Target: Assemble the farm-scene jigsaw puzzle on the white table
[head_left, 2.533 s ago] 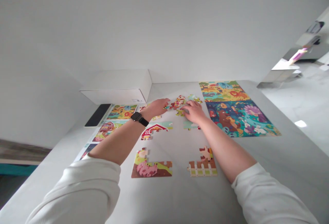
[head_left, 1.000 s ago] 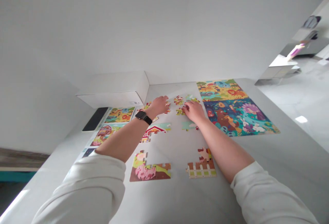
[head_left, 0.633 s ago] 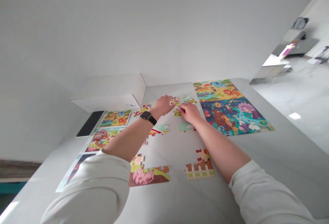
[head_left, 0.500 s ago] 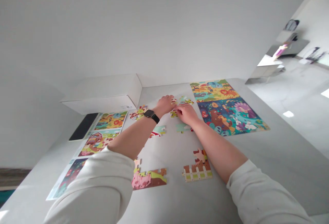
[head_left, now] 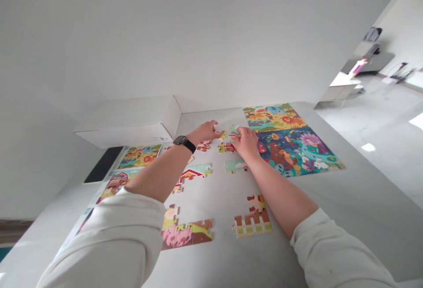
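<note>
Table (head_left: 218,191) is carrying everything, far edge running along the wall (head_left: 211,37). White box (head_left: 124,133) is filling the far-left corner. Forest picture (head_left: 297,151) is lying along the right edge, with savanna picture (head_left: 274,117) butting against it at the far-right corner; both are reading as whole, can't tell if puzzles or prints. Picture sheet (head_left: 140,156) is lying toward the left edge, partly under the left arm, its farm scene apparently matching the work. Phone (head_left: 103,164) is lying just beside it.

Right hand (head_left: 246,142) is resting its fingertips at the loose pieces toward the far edge; can't tell if it's pinching one. Left hand (head_left: 206,131) is hovering beside the same pieces, fingers parted, nothing visible between them. Its wrist is wearing a watch (head_left: 180,140).

Done: four corner sections are lying mid-table, well apart. Pig section (head_left: 190,234) is sitting toward the near edge, left, partly behind the sleeve; fence section (head_left: 253,224) is sitting to its right. Barn-roof section (head_left: 193,172) and sky section (head_left: 236,166) are forming the far pair.

Left: all four sides are missing their middles, and the interior is waiting too. Loose pieces (head_left: 204,145) are clustering around both hands, barn-door piece (head_left: 228,147) among them; count isn't readable. I'm calling it under halfway.
</note>
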The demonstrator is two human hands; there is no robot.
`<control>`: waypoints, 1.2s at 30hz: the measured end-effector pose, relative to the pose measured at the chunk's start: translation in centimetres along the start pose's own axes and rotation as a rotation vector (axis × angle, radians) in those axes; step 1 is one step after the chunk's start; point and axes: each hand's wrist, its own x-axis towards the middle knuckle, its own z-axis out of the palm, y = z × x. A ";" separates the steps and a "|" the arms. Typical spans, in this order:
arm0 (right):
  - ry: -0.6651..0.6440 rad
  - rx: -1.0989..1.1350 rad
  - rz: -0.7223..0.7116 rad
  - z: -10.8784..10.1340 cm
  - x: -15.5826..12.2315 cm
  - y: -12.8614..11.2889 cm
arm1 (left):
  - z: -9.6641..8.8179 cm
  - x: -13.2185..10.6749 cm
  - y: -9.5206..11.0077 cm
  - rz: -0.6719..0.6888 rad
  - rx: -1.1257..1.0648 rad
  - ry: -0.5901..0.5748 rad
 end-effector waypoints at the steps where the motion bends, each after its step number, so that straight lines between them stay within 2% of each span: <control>1: 0.013 -0.024 0.023 0.1 -0.1 0.2 | -0.4 -0.5 -0.7 0.002 -0.001 -0.012; 4: -0.041 -0.117 0.050 0.4 -0.5 0.3 | -1.6 -1.9 -2.6 0.041 0.096 -0.051; 7: -0.111 -0.151 0.048 0.2 -0.7 0.1 | -1.8 -2.2 -3.0 0.061 0.194 -0.071; 10: -0.107 -0.159 0.062 -0.2 -0.6 0.0 | -0.9 -0.9 -1.2 0.073 0.172 0.029; 14: -0.092 -0.175 0.068 -0.4 -0.5 0.1 | 1.2 2.1 2.8 0.168 0.174 0.093; 17: -0.093 -0.178 0.067 -0.5 -0.5 0.1 | 2.1 4.2 5.0 0.271 0.201 0.057; 21: -0.092 -0.189 0.080 -0.4 -0.5 -0.1 | 1.8 6.2 6.5 0.359 0.183 -0.055; 29: -0.166 -0.190 0.099 -0.5 -0.3 -0.4 | -0.1 9.4 7.6 0.236 0.287 -0.268; 36: -0.201 -0.195 0.090 -0.8 -0.3 -0.7 | -0.8 10.4 5.7 0.146 0.330 -0.303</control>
